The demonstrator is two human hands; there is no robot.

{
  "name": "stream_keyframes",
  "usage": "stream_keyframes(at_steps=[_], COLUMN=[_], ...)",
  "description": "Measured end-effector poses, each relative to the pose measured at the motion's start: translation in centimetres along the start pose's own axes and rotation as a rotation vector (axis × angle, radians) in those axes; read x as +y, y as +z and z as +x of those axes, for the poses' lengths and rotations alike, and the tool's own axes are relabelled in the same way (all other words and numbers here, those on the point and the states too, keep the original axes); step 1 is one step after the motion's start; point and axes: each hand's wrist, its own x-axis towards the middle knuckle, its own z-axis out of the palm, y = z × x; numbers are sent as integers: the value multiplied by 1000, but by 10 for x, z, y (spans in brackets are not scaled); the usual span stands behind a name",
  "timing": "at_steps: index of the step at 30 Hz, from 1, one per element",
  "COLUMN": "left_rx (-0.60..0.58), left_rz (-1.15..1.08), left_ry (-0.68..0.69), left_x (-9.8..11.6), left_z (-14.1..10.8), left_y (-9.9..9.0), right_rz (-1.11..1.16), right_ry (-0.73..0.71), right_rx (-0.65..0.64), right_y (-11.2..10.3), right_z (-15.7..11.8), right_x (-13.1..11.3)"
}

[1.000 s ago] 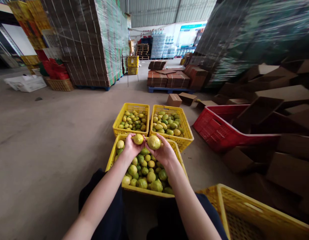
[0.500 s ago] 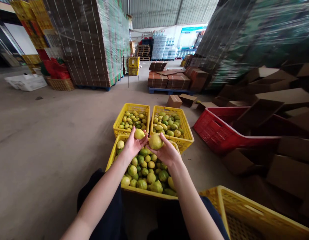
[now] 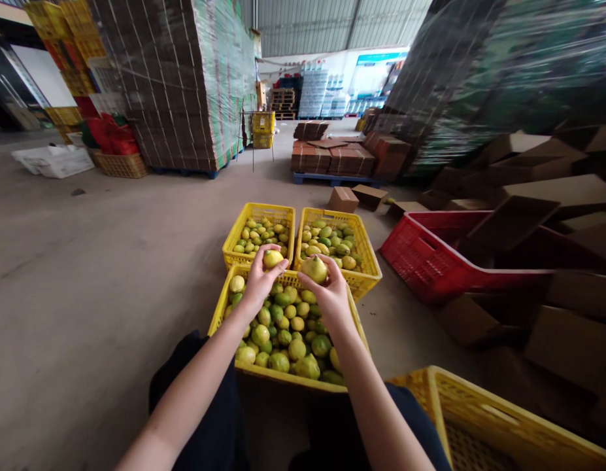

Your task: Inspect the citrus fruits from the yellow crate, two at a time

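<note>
Above the lattice-walled plastic crate (image 3: 219, 313), each hand cups a round lemon.

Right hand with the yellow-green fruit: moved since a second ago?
Yes. The right hand carried its round yellow-green fruit forward and rightward, toward the far right yellow plastic crate.

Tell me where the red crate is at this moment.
In the head view, the red crate sits on the floor at the right, just beyond the far right yellow crate of fruit, with cardboard boxes piled in and behind it.
</note>
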Motion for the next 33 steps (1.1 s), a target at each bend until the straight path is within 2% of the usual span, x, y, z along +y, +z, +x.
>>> stream_keyframes(at_steps=[3,12,17,22,27,29,33], left_rx=[30,15,103,65,39,28,-18], left_rz=[-1,22,-58,-40,-97,-128,-142], left_ry=[1,-32,-78,-69,-101,-139,-164], left_x=[1,-3,-4,-11,-8,-6,-5], left_z=[0,1,2,8,7,6,5], left_y=[0,-1,2,0,3,4,4], right_rz=[8,-45,19,59,21,71,189], right_ry=[-3,-8,-1,47,-21,6,171], right_rx=[2,4,56,16,10,18,36], right_y=[0,-1,1,0,-7,-9,-10], right_z=[1,0,-2,-1,3,5,7], right_x=[0,-2,-5,-8,-11,-14,-22])
